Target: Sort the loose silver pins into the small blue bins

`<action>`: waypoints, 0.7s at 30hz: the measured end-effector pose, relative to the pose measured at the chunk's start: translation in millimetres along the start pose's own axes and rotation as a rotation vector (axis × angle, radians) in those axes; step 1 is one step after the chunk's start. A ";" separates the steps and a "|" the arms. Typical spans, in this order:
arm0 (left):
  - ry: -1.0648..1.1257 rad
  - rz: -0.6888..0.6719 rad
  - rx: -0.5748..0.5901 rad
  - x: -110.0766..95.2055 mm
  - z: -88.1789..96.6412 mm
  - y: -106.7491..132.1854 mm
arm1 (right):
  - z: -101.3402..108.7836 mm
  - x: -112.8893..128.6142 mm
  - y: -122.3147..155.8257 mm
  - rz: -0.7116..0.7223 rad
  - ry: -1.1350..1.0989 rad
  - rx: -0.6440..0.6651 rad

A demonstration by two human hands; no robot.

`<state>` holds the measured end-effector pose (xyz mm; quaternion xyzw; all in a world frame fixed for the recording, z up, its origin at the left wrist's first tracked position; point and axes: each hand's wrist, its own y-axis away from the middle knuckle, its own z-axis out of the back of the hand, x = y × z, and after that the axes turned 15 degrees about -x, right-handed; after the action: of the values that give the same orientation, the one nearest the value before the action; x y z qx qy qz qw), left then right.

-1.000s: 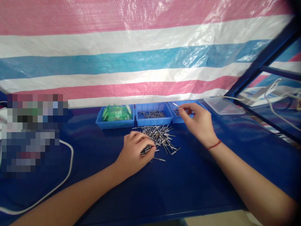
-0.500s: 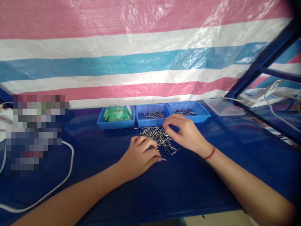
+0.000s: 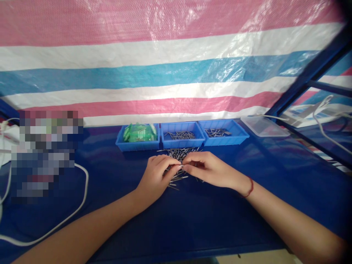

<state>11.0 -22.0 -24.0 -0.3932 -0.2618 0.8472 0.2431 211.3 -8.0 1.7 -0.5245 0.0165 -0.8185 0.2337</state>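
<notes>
A loose pile of small metal pins (image 3: 178, 153) lies on the blue table (image 3: 209, 216), just in front of three blue trays. My left hand (image 3: 157, 175) is curled over the near side of the pile, holding a bunch of pins. My right hand (image 3: 207, 169) meets it fingertip to fingertip, pinching a pin at the bunch. A red thread circles my right wrist. The left tray (image 3: 136, 137) holds green parts. The middle tray (image 3: 182, 134) and the right tray (image 3: 224, 132) each hold a few pins.
A striped pink, white and blue tarp hangs behind the trays. A clear plastic lid (image 3: 263, 126) lies at the right beside a dark blue frame bar (image 3: 308, 79). A white cable (image 3: 66, 220) loops across the table's left side. A blurred patch covers something at the far left.
My right hand came back from the right tray, crossed the pile and now meets my left hand. My left hand stayed at the near edge of the pile.
</notes>
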 end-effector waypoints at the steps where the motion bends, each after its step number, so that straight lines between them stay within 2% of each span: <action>1: 0.015 0.003 -0.009 0.2 -0.1 0.3 | -1.2 -0.5 0.2 0.000 -0.010 0.001; 4: 0.071 0.026 -0.048 0.6 -0.5 1.8 | -5.4 -2.6 1.0 0.006 -0.039 -0.012; 10: 0.146 0.171 -0.106 0.4 0.0 2.0 | -12.8 -6.0 3.2 0.008 -0.117 -0.028; 17: 0.201 0.145 -0.093 0.7 1.5 -0.2 | -13.5 -3.7 2.9 0.037 -0.114 -0.061; 21: 0.232 0.073 -0.122 1.5 0.6 -1.5 | -13.0 -3.5 1.5 0.072 -0.105 -0.074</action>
<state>10.0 -20.1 -23.5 -0.5119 -0.2683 0.7869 0.2162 201.8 -10.8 -7.5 -0.5740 0.0532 -0.7798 0.2441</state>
